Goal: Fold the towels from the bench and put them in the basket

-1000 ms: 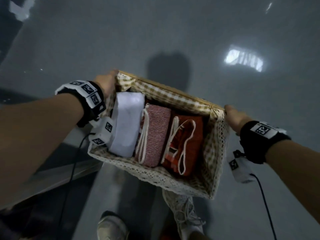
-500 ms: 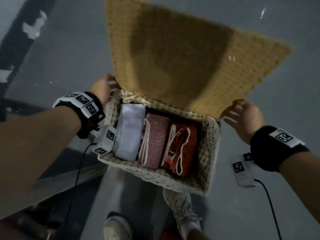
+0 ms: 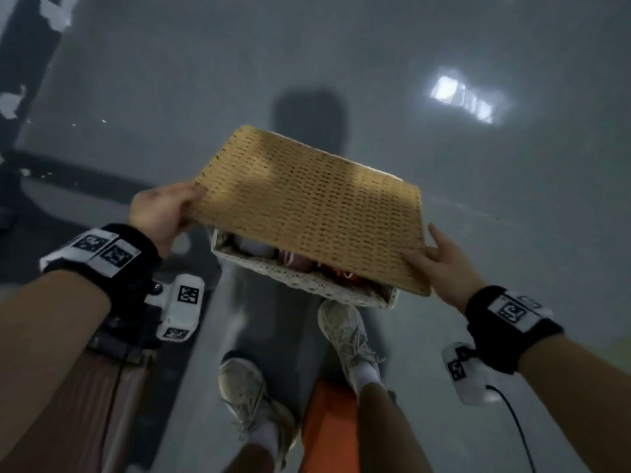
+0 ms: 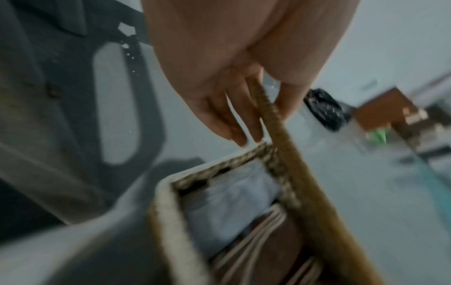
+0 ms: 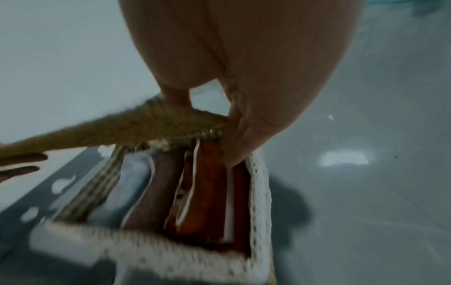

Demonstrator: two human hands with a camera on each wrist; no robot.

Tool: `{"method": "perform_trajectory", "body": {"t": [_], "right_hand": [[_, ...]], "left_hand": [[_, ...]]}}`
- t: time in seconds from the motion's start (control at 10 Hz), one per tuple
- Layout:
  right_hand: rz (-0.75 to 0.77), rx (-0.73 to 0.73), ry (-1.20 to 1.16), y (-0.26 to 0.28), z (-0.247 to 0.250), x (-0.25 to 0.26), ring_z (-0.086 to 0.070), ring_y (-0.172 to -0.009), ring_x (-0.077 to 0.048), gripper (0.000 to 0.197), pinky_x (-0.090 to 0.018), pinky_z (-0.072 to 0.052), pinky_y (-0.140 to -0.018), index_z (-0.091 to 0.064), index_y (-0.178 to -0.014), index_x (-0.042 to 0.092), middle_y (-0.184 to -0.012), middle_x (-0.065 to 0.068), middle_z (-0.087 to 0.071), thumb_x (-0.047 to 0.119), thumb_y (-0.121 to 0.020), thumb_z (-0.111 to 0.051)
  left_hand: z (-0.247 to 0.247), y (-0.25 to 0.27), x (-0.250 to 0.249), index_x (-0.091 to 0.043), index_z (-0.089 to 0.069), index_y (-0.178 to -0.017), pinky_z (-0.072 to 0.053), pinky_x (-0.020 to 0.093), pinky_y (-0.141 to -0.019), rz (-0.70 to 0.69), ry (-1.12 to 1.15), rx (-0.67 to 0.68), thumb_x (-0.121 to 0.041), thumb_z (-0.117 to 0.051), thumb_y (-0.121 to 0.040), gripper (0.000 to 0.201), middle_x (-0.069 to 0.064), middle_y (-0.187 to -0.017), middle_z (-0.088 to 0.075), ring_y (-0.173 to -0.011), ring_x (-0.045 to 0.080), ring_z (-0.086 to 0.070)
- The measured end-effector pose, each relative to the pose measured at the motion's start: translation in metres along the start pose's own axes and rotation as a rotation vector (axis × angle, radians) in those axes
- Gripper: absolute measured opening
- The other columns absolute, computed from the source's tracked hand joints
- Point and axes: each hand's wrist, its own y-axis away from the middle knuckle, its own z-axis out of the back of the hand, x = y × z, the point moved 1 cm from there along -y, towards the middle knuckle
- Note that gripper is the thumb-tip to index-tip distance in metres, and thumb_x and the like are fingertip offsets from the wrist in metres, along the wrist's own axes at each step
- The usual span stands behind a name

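We are holding the woven lid (image 3: 314, 203) of the basket (image 3: 307, 285) by its two near corners, so that it is slanting low over the open top and hiding most of what is inside. Our left hand (image 3: 160, 213) is pinching the lid's left corner, thumb on one face and fingers (image 4: 234, 123) on the other, as the left wrist view is showing. Our right hand (image 3: 444, 264) is gripping the right corner, the thumb (image 5: 178, 98) pressing on top of the weave and the fingers going under its edge. The basket is sitting on the grey floor (image 3: 512, 216) just beyond our shoes (image 3: 345, 332), its lace-edged lining (image 5: 258, 192) folding over the rim. The folded towels are lying inside it, packed side by side: a white towel (image 5: 134, 183) at the left, a pinkish-brown towel (image 5: 156, 192) in the middle and an orange towel (image 5: 209, 192) with white cord trim at the right, against the lining. Both wrist views are blurring, so finer detail of the cloth is not showing
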Motion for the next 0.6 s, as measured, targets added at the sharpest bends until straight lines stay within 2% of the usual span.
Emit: {"method": "perform_trajectory", "body": {"t": [0.1,0.2,0.3,0.4,0.5,0.6], "right_hand": [[0.070,0.035,0.355,-0.006,-0.026,-0.032,-0.059,-0.122,-0.024,0.063,-0.045,-0.045,-0.107,-0.027,-0.153,0.027,-0.139,-0.001,-0.058,0.028,-0.098,-0.059],[0.076,-0.054,0.442,-0.012,-0.049,-0.056,-0.055,-0.124,-0.030,0.074,-0.040,-0.045,-0.103,-0.015,-0.156,0.025,-0.146,-0.005,-0.050,0.030,-0.097,-0.059],[0.126,-0.132,0.564,-0.021,-0.063,-0.070,-0.049,-0.130,-0.032,0.081,-0.044,-0.046,-0.103,-0.010,-0.158,0.018,-0.157,-0.007,-0.034,0.024,-0.094,-0.060],[0.076,-0.127,0.581,-0.026,-0.067,-0.070,-0.052,-0.125,-0.034,0.083,-0.046,-0.049,-0.099,-0.010,-0.157,0.017,-0.156,-0.009,-0.035,0.023,-0.092,-0.061],[-0.037,-0.109,0.686,-0.037,-0.057,-0.044,-0.059,-0.111,-0.035,0.058,-0.038,-0.049,-0.085,-0.038,-0.145,0.014,-0.136,-0.014,-0.055,0.033,-0.094,-0.058],[-0.042,-0.048,0.774,-0.026,-0.040,0.006,-0.061,-0.101,-0.035,0.042,-0.037,-0.047,-0.079,-0.057,-0.130,0.008,-0.125,-0.017,-0.063,0.035,-0.099,-0.051]], "left_hand": [[0.000,0.003,0.055,-0.020,-0.066,-0.128,-0.056,0.028,-0.088,-0.185,-0.567,-0.094,-0.029,-0.063,-0.096,0.033,0.005,-0.113,-0.071,-0.093,0.011,-0.070],[-0.013,0.007,0.094,-0.027,-0.053,-0.137,-0.050,0.040,-0.094,-0.275,-0.758,-0.077,-0.033,-0.055,-0.100,0.038,0.004,-0.124,-0.067,-0.111,0.031,-0.063],[-0.022,-0.003,0.108,-0.024,-0.045,-0.141,-0.048,0.043,-0.097,-0.265,-0.764,-0.064,-0.026,-0.056,-0.098,0.044,0.008,-0.133,-0.061,-0.118,0.033,-0.059],[-0.023,-0.009,0.109,-0.017,-0.041,-0.144,-0.047,0.044,-0.098,-0.232,-0.809,-0.018,-0.021,-0.058,-0.097,0.051,0.014,-0.136,-0.056,-0.121,0.036,-0.055],[-0.019,-0.009,0.092,-0.016,-0.044,-0.142,-0.044,0.034,-0.085,-0.203,-0.787,0.003,-0.023,-0.060,-0.095,0.050,0.012,-0.133,-0.058,-0.115,0.033,-0.058],[-0.009,0.007,0.060,-0.020,-0.057,-0.133,-0.041,0.029,-0.078,-0.208,-0.705,-0.086,-0.030,-0.059,-0.094,0.040,0.003,-0.121,-0.065,-0.103,0.027,-0.062]]}}
